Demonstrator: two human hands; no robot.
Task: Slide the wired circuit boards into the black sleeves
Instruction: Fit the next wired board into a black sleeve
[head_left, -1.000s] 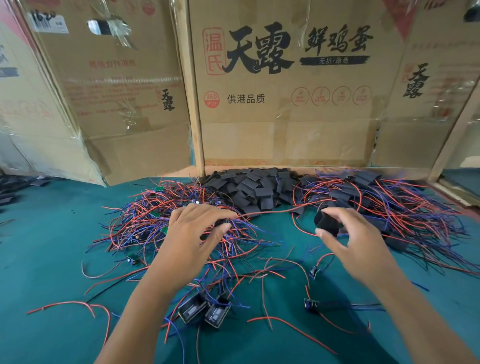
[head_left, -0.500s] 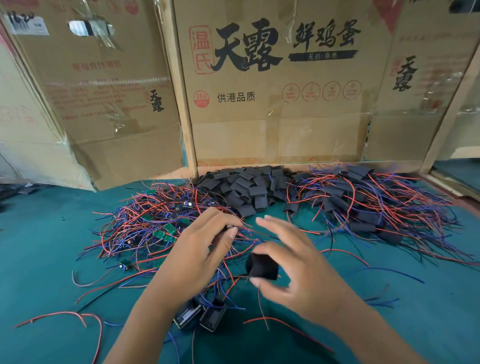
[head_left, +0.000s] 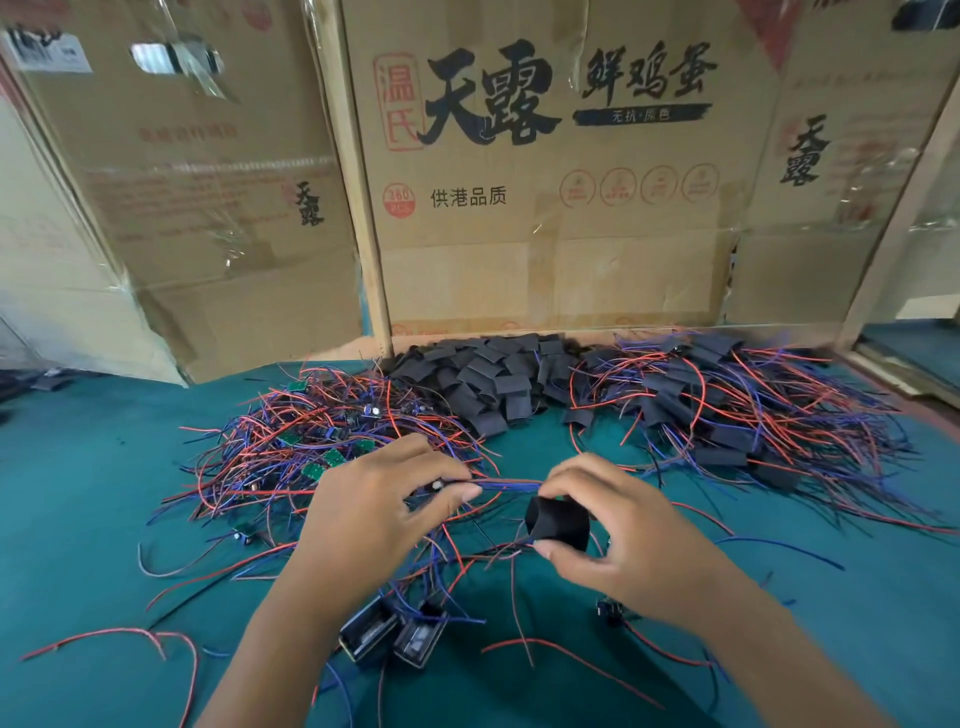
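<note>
My right hand (head_left: 628, 535) pinches a black sleeve (head_left: 558, 522) between thumb and fingers, its open mouth turned to the left. My left hand (head_left: 374, 514) pinches a wired circuit board (head_left: 435, 486) whose red and blue wires (head_left: 511, 484) run right, toward the sleeve. Board and sleeve are a short way apart. A tangle of wired boards (head_left: 322, 441) lies at the left, a heap of empty black sleeves (head_left: 488, 379) at the back middle, and a pile of sleeved boards with wires (head_left: 727, 410) at the right.
All of this lies on a green table top (head_left: 78, 493). Cardboard boxes (head_left: 545, 182) wall off the back. Two small black parts (head_left: 395, 631) and loose red wires (head_left: 104, 636) lie near the front, beneath my left forearm.
My right hand brought the sleeve in from the right to the middle. My left hand lifted a board out of the tangle, and its wires now stretch toward the sleeve.
</note>
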